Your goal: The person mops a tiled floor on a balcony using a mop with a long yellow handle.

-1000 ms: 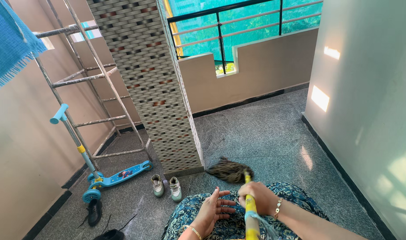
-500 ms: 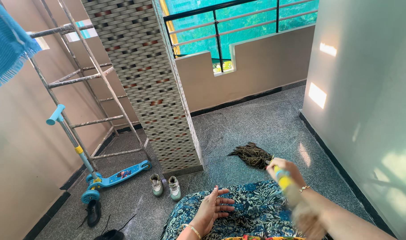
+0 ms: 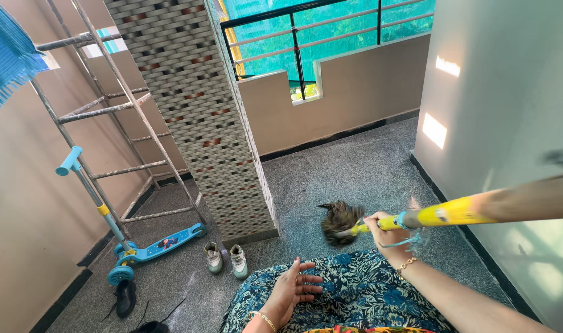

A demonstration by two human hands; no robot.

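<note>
Broom: we see the broom [image 3: 454, 213] swung up off the floor, lying nearly level across the right of the view — yellow sleeve near the grip, the long end blurred against the pale wall [image 3: 509, 92].
Broom head: its dark bristle tuft [image 3: 340, 221] hangs in the air just left of our grip, above the speckled grey floor [image 3: 355, 166].
Right hand: our right hand [image 3: 389, 229] is wrapped tight round the yellow part of the stick, fingers curled closed on it, a thin bracelet at the wrist.
Left hand: our left hand [image 3: 292, 288] holds nothing — fingers spread and relaxed, resting palm-down on the blue floral cloth [image 3: 361, 296] over our lap, a bangle at the wrist.
Pillar: a tiled pillar [image 3: 201, 105] stands ahead, just left of the bristles.
Shoes: a pair of small pale shoes [image 3: 226, 259] sits at the pillar's foot, with dark shoes [image 3: 126, 297] further left.
Scooter: a blue child's scooter [image 3: 133, 237] leans near a metal ladder [image 3: 109, 111] by the left wall.
Beyond: a low parapet with a black railing [image 3: 306, 37] and green netting behind it.
</note>
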